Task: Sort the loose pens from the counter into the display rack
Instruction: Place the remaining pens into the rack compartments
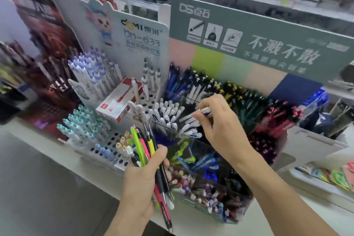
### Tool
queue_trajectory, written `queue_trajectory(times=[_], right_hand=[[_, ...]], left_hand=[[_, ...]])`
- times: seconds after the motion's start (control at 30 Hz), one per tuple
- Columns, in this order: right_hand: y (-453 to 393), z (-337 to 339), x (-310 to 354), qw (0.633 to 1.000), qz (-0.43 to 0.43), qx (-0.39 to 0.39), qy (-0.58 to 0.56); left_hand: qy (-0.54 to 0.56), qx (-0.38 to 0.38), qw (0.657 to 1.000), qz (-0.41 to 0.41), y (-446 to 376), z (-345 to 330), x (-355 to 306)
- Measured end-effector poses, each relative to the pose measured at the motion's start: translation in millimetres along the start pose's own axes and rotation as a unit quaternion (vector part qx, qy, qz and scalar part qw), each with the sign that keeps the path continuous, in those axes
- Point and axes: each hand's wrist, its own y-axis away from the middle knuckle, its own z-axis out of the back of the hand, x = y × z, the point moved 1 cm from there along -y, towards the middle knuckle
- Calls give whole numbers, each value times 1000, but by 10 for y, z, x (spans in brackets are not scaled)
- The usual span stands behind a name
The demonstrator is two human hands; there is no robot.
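Several mixed pens (148,151) stand bunched in the left hand's (141,182) closed grip, low before the display rack (216,205). Rightward, the right hand (216,120) pinches a white pen (199,114) over the white-pen compartment (172,119).

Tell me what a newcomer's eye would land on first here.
The left hand, low in the middle, grips a bright bundle of pens. Just above, the right hand pinches a white pen over the white-capped pens in the clear display rack, beneath a grey-green sign.
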Motion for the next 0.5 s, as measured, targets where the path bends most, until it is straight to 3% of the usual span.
queue_trajectory(times=[0.17, 0.3, 0.5], right_hand=[[3, -231, -82, 997, 17, 38, 70], [20, -362, -8, 978, 5, 59, 202], [85, -413, 250, 946, -97, 124, 283]], left_hand=[[-16, -12, 1000, 15, -120, 61, -120], [0, 21, 999, 39, -204, 78, -277], [-40, 103, 992, 60, -399, 220, -515]])
